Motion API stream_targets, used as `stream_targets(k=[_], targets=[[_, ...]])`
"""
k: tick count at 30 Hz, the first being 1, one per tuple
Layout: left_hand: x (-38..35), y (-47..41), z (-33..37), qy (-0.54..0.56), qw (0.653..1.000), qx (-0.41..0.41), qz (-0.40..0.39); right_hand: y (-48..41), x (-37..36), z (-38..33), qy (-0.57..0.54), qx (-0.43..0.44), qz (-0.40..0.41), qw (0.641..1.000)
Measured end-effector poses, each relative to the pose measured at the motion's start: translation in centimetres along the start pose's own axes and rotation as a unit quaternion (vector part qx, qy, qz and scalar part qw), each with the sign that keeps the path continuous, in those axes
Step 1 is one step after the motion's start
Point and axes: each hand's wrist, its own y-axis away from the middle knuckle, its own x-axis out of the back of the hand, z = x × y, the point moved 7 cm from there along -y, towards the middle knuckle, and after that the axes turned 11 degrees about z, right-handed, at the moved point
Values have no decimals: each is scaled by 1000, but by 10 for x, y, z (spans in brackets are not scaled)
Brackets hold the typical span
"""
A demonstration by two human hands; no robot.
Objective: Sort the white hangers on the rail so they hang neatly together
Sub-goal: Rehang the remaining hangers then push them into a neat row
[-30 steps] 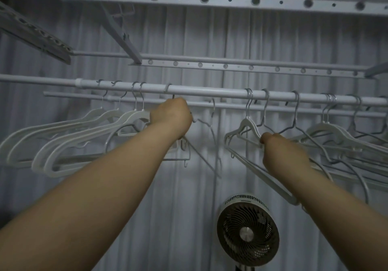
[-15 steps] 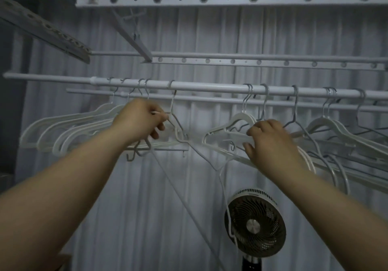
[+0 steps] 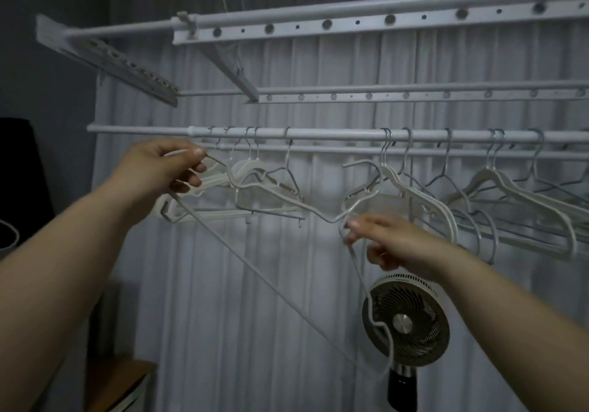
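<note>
Left hand (image 3: pixel 159 169) and right hand (image 3: pixel 395 242) grip one white hanger (image 3: pixel 277 290).

Matt white plastic hangers (image 3: pixel 510 185) with shiny metal hooks (image 3: pixel 384 150) hang above the right hand (image 3: pixel 398 242); the rail (image 3: pixel 334 133) looks smooth painted metal, the curtain (image 3: pixel 255 316) behind soft cloth.

Rail (image 3: pixel 334 133) carries left hanger cluster (image 3: pixel 251 172) and right hanger cluster (image 3: pixel 497 182), gap between. Fan (image 3: pixel 411 319) below right hanger cluster; curtain (image 3: pixel 255 316) apparently behind everything.
</note>
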Motion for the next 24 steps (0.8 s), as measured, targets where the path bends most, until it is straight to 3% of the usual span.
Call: stream_targets(k=[2,6,10,14,16,20,24], targets=[[9,1,-3,10,1000,19,-8,18,-16,-9,-28,-19,-87,996],[34,9,-18,10,998,67,-17,41,-42,-28,-126,-40,-122,984],[50,20,-37,-56,994,95,-15,61,-49,-54,-176,-21,-71,982],[60,29,-25,-144,986,56,60,73,-41,-80,-141,1,-5,990],[55,37,-9,-151,986,30,60,76,-34,-95,-117,14,31,992],[24,65,20,-75,994,34,-75,75,-25,-120,-117,26,95,988],[-2,108,51,2,977,46,-210,70,-21,-142,-128,40,145,980]])
